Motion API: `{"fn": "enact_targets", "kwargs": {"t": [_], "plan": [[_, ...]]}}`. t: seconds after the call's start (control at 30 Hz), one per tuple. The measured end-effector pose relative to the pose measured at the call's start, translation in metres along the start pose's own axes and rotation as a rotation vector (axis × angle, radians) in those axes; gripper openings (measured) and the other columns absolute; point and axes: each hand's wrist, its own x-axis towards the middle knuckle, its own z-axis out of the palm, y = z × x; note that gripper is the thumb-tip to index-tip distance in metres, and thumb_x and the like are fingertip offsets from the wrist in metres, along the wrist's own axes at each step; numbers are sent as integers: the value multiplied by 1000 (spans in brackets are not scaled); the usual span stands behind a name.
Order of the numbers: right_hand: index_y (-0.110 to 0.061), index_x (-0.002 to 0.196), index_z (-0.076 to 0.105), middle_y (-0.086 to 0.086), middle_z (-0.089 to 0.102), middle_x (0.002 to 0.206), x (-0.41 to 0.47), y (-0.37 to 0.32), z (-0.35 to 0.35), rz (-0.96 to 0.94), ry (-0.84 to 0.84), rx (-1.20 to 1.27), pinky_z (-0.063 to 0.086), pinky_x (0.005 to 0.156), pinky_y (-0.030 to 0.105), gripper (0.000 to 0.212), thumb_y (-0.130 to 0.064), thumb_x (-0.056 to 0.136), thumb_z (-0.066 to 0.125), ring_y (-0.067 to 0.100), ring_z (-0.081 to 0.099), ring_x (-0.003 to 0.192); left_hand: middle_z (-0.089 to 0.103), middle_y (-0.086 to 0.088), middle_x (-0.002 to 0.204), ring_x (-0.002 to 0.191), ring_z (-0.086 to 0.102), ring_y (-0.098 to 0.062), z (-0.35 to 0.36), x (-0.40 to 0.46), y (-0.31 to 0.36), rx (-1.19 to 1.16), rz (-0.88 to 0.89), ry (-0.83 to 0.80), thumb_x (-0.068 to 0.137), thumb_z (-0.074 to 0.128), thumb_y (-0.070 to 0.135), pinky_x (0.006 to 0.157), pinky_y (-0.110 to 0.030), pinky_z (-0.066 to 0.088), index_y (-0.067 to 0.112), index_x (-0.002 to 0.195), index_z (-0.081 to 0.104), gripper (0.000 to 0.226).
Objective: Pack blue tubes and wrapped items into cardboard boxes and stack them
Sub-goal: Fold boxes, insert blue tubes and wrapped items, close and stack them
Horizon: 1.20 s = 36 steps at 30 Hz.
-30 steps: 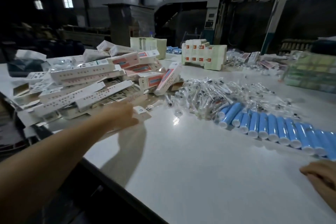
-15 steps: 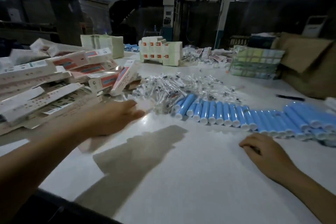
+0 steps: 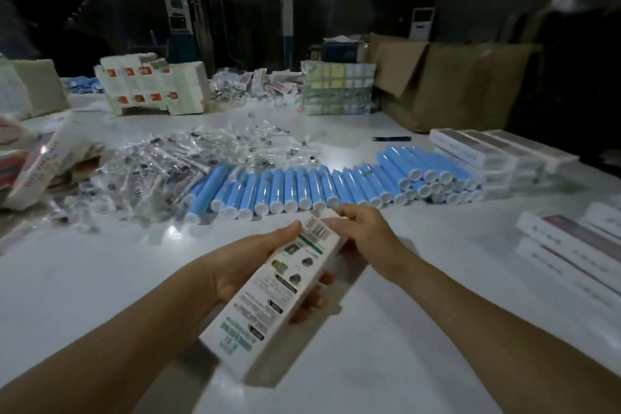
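Note:
My left hand [image 3: 242,265] grips a long white printed carton [image 3: 275,292] above the white table [image 3: 100,279], thumb on top and fingers curled underneath. At the carton's far end my right hand [image 3: 366,232] touches the end flap by the barcode; its fingers look blurred. Just beyond my hands lies a row of several blue tubes [image 3: 302,185] with white caps toward me. Left of them spreads a heap of clear wrapped items [image 3: 174,161]. Packed cartons [image 3: 487,151] are stacked at the right end of the tubes.
Flat unfolded cartons [image 3: 37,161] pile up at the left edge. More packed cartons [image 3: 571,239] lie at the right. Folded white boxes [image 3: 151,84], a green wrapped bundle [image 3: 339,87] and large brown cardboard boxes [image 3: 453,77] stand at the back. A black pen [image 3: 391,138] lies beyond the tubes.
My left hand came back from the carton pile with a white carton in its grip. My right hand lifted off the table to the carton's far end. The view swung right.

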Motion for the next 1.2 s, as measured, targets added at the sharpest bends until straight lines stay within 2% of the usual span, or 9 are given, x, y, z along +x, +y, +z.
{"fn": "enact_targets", "kwargs": {"t": [0.13, 0.27, 0.33, 0.43, 0.57, 0.73, 0.97, 1.07, 1.2], "plan": [[-7, 77, 68, 12, 67, 82, 5, 1, 1, 47, 46, -68, 52, 66, 32, 15, -5, 87, 56, 18, 63, 76, 69, -15, 89, 76, 69, -27, -19, 14, 10, 119, -95, 1, 79, 56, 36, 63, -34, 58, 7, 114, 56, 46], [-19, 62, 63, -2, 68, 65, 7, 0, 3, 71, 118, -79, 49, 50, 25, 26, -10, 87, 58, 12, 63, 63, 64, 9, 82, 74, 64, -8, -9, 10, 23, 1026, 67, 333, 82, 56, 60, 59, -20, 48, 31, 94, 54, 32], [-19, 65, 62, -1, 70, 66, 6, 0, 5, 96, 144, -64, 46, 42, 22, 24, -12, 88, 57, 10, 65, 55, 57, 16, 93, 80, 59, -3, 2, 8, 17, 1364, 121, 517, 77, 53, 72, 60, -19, 43, 35, 107, 46, 48], [-20, 67, 60, 3, 70, 70, 5, 0, 5, 110, 180, -88, 41, 37, 19, 24, -14, 89, 55, 10, 63, 50, 46, 5, 130, 109, 54, -15, 14, 14, -7, 1641, 155, 761, 72, 54, 77, 68, -28, 38, 23, 145, 16, 99], [-15, 70, 61, -1, 67, 69, 3, 1, 5, 103, 163, -100, 47, 45, 21, 23, -13, 91, 52, 18, 68, 68, 41, 2, 132, 115, 47, -19, 19, 19, -33, 1713, 293, 923, 88, 41, 66, 78, -32, 38, 18, 145, 10, 81], [-10, 78, 66, 2, 65, 67, 11, 1, -17, 91, 310, -183, 45, 49, 21, 18, -17, 91, 55, 5, 55, 52, 34, -2, 138, 119, 36, -25, 17, 14, -49, 1850, 339, 881, 96, 32, 55, 92, -39, 31, 14, 147, 1, 73], [-5, 94, 62, 14, 61, 99, 92, -19, -74, 16, 499, -1005, 35, 67, 27, 15, -10, 93, 47, 27, 55, 89, 32, -8, 138, 119, 34, -29, 23, 25, -48, 1855, 407, 717, 98, 30, 49, 95, -44, 28, 11, 148, 1, 69], [-2, 121, 51, 19, 44, 128, 126, -21, -94, 192, 424, -1358, 40, 80, 36, 30, -10, 93, 46, 35, 47, 114, 33, -8, 138, 120, 35, -29, 22, 29, -47, 1842, 434, 704, 99, 27, 47, 96, -45, 28, 11, 148, 2, 66], [-8, 127, 50, 17, 48, 131, 151, -15, -100, 415, 315, -1579, 41, 75, 33, 36, -20, 93, 48, 30, 52, 115, 34, -8, 140, 121, 35, -29, 20, 34, -46, 1819, 451, 688, 100, 29, 43, 100, -47, 28, 14, 147, 4, 61]]}}
